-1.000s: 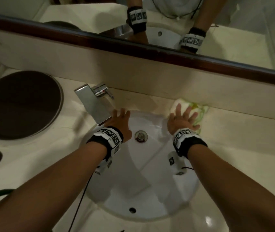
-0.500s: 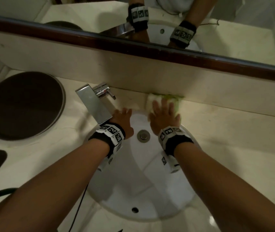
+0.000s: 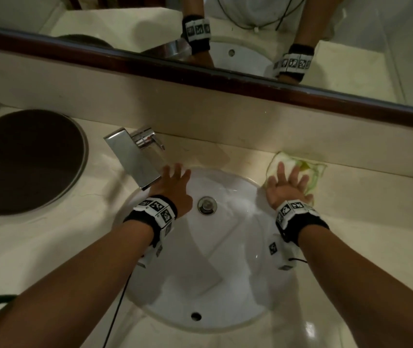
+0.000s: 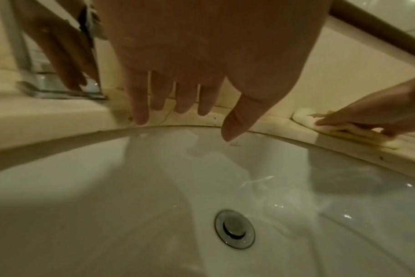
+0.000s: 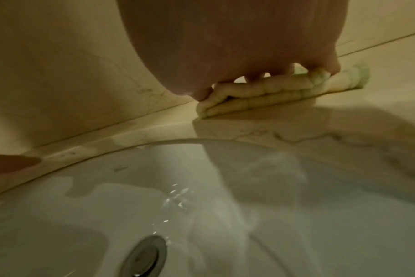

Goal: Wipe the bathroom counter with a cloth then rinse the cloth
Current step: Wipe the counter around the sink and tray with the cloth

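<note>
Now the right hand (image 3: 285, 189), fingers (image 3: 280, 170) flat on the cloth (image 3: 313, 172), has swept it right along the surface (image 3: 351, 222). Left hand (image 3: 172, 187) hovers open, empty. Wiping continues.

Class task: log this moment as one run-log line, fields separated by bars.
phase: wiping | right hand: flat on folded white-green cloth on beige counter | left hand: open, beside chrome tap | rinse: not yet

Bare forearms are seen, without sleeves. A black wristband (image 3: 155, 217) set with white squares printed in black patterns is worn on the left wrist, and a matching wristband (image 3: 298, 219) on the right. Thin black cables (image 3: 115, 315) are hung beneath them.
</note>
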The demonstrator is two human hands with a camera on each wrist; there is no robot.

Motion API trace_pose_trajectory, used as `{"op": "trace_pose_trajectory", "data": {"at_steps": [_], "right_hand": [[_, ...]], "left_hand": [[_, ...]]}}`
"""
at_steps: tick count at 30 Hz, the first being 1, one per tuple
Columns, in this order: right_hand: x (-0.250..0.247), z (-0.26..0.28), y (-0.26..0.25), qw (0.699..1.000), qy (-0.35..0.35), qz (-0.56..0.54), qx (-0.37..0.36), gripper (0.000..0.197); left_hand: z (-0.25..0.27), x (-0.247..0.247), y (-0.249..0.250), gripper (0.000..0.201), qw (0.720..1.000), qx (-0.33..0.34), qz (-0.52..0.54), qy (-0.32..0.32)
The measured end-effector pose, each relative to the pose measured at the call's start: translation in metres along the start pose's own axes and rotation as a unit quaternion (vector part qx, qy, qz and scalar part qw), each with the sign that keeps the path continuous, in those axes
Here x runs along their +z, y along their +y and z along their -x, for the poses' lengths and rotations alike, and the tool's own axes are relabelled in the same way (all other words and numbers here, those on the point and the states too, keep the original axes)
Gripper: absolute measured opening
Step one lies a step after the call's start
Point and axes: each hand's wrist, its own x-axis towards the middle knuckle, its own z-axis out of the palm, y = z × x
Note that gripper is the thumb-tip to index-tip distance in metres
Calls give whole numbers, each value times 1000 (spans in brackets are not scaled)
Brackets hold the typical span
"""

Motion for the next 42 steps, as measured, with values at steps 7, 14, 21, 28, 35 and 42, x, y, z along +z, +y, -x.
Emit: {"op": "trace_pose_trajectory", "data": {"at_steps": [7,14,21,28,35,42], "right_hand": [[27,7,-86,995,-26,65,-65,57],[63,33,-170,981,4,103,-163,56],[79,60,-213,949,-10,154,-275,64],[69,48,-188,945,-20,166,-281,55],[35,20,-101,975,-24,134,-178,56],[11,10,-12,989,-14,101,-107,56]], "left_hand": [[10,15,-25,61,997,16,57,59],[45,19,-52,49,985,17,75,155],[84,12,-91,38,975,-28,92,202],[99,17,-116,42,974,-80,96,187],[102,16,-112,48,983,-89,89,137],[95,24,-82,42,981,-97,106,129]]}}
